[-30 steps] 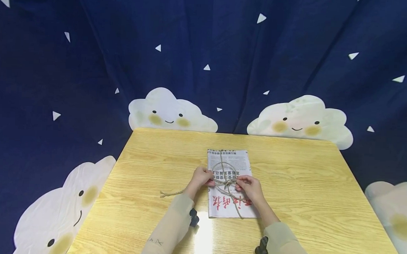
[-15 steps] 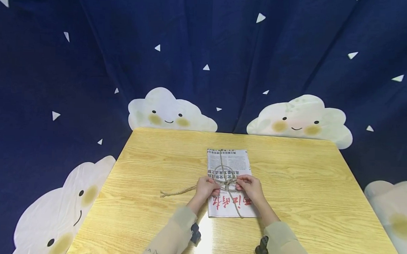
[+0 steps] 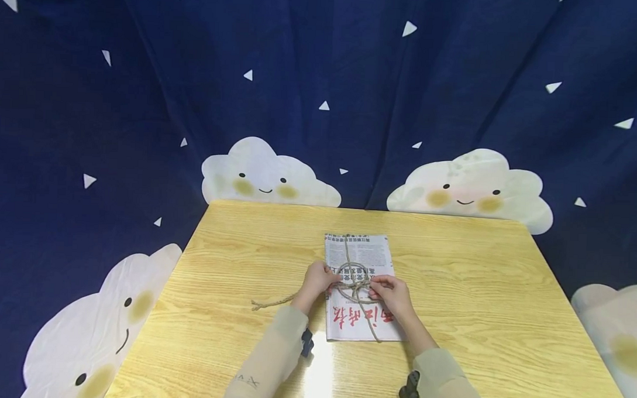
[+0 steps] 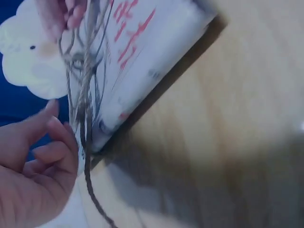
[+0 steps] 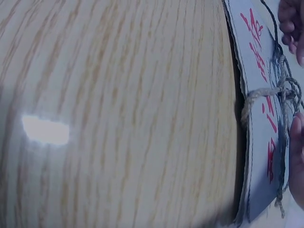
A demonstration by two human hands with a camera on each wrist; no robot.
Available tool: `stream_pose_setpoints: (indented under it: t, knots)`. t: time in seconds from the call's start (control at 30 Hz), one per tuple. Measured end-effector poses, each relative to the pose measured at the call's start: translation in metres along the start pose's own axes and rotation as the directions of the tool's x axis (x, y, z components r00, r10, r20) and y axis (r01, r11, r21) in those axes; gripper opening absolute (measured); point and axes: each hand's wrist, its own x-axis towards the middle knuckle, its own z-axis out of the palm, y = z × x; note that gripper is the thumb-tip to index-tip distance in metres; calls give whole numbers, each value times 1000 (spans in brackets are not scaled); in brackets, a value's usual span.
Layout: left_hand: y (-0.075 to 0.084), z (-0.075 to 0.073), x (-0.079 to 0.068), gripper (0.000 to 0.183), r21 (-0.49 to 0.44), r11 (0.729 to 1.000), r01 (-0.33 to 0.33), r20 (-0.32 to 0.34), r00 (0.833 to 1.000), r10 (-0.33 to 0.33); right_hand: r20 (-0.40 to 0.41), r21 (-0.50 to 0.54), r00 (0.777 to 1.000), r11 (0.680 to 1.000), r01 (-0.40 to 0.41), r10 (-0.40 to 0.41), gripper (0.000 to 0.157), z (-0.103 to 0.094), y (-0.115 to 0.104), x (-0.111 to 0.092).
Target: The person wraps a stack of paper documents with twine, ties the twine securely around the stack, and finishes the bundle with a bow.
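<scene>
A folded newspaper bundle [image 3: 358, 329] with red and black printing lies on the table. Brown twine [image 3: 354, 300] runs lengthwise over it and across it, with loops and a crossing near the middle. At the left of this crossing my left hand [image 3: 318, 281] pinches the twine between thumb and bent fingers. My right hand [image 3: 391, 294] pinches the twine just right of the crossing. In the left wrist view, strands of twine [image 4: 84, 85] pass beside the left fingertips, and the right hand [image 4: 61, 19] shows at the top. The exact contact of the fingertips is partly hidden.
The wooden table [image 3: 473, 286] extends around the bundle on all sides. A loose twine end [image 3: 264, 305] lies to the left, passing toward the left wrist. Behind the table hangs a dark blue curtain [image 3: 301, 104] printed with clouds and triangles.
My left hand dips toward the body and then comes back up to the left of the crossing. The twine loop shifts and looks smaller. My right hand stays in place.
</scene>
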Motion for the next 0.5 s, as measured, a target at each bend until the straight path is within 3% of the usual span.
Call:
stream_pose_setpoints:
  t: [0.07, 0.17, 0.2, 0.3, 0.4, 0.43, 0.5]
  knots:
    - [2, -1, 9, 19, 26, 1000, -12, -24, 1000, 13, 0, -1, 1000, 1000, -3, 3, 20, 0, 0, 0]
    - [-2, 2, 19, 16, 83, 993, -80, -59, 995, 85, -6, -2, 1000, 1000, -7, 7, 20, -1, 0, -1]
    - [-16, 10, 32, 17, 77, 987, -139, -72, 987, 145, -6, -5, 1000, 1000, -6, 6, 20, -1, 1, -1]
    - [-22, 17, 40, 13, 131, 975, -179, -91, 977, 192, -9, -10, 1000, 1000, -9, 9, 20, -1, 1, 0]
    - [-21, 22, 41, 8, 113, 978, -176, -104, 977, 188, -9, -12, 1000, 1000, -11, 11, 19, -2, 2, 0]
    - [-7, 17, 29, 6, 128, 983, -134, -104, 984, 147, -9, -8, 1000, 1000, -13, 12, 19, -2, 2, 0]
    - [-2, 16, 22, 14, 144, 974, -173, -130, 973, 192, -11, -3, 1000, 1000, -13, 13, 19, -1, 2, 0]
